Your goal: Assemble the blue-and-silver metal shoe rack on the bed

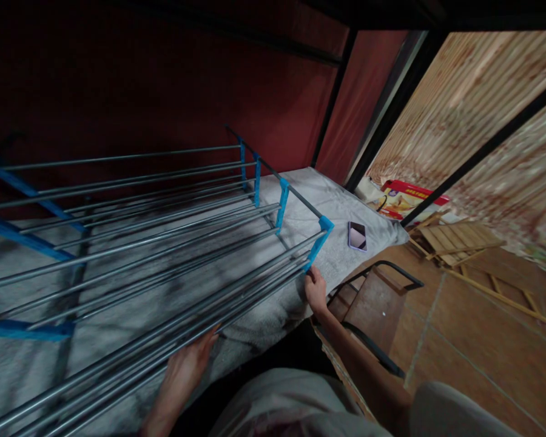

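- rack (155,243) of grey metal rods with blue plastic joints lies on its side across the bed (309,188); its right end stops short of the bed's corner
- right hand (316,290) is closed around the lowest blue joint (317,244) at the rack's near right corner, right at the bed's front edge
- left hand (188,364) is under the nearest rods, fingers curled up against them; grip looks loose, can't tell if it's fully closed
- phone (357,235) lies flat on the bed beyond the rack's right end, near the bed edge; apart from the rack
- black-framed chair (373,303) stands just beside the bed below the right hand; tight gap there
- tiled floor (482,340) is open to the right; wooden slats (455,240) and a red box (407,199) lie farther off by the wall
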`<state>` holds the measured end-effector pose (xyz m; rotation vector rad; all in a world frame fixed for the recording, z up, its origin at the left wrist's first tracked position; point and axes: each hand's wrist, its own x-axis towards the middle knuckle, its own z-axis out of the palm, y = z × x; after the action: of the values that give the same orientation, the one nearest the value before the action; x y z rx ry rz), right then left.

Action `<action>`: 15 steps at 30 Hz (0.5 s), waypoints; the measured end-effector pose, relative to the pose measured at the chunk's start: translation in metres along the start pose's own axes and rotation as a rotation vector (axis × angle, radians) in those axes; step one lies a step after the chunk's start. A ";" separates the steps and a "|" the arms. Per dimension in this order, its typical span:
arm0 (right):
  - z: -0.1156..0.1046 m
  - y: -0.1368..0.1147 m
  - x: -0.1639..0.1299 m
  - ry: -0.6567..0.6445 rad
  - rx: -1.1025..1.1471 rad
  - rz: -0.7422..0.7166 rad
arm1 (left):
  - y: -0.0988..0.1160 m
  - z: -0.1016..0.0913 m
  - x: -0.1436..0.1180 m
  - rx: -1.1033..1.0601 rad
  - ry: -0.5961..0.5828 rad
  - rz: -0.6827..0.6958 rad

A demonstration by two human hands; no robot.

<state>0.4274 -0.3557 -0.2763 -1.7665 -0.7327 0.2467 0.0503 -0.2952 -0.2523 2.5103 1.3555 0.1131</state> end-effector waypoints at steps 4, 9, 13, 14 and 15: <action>-0.005 -0.005 0.000 -0.042 0.013 0.046 | -0.005 0.003 -0.002 0.047 0.069 0.042; -0.006 -0.007 0.003 -0.056 0.075 0.072 | -0.017 0.013 -0.007 0.150 0.249 0.198; -0.003 -0.006 0.004 -0.111 0.137 0.047 | 0.001 0.004 -0.020 0.290 0.434 0.409; -0.003 -0.006 0.004 -0.113 0.156 0.034 | 0.011 -0.002 -0.025 0.307 0.474 0.475; -0.003 -0.007 0.005 -0.099 0.168 0.020 | 0.022 -0.010 -0.029 0.315 0.504 0.535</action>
<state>0.4303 -0.3541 -0.2684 -1.6113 -0.7433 0.4000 0.0497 -0.3288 -0.2342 3.2064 0.8468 0.7365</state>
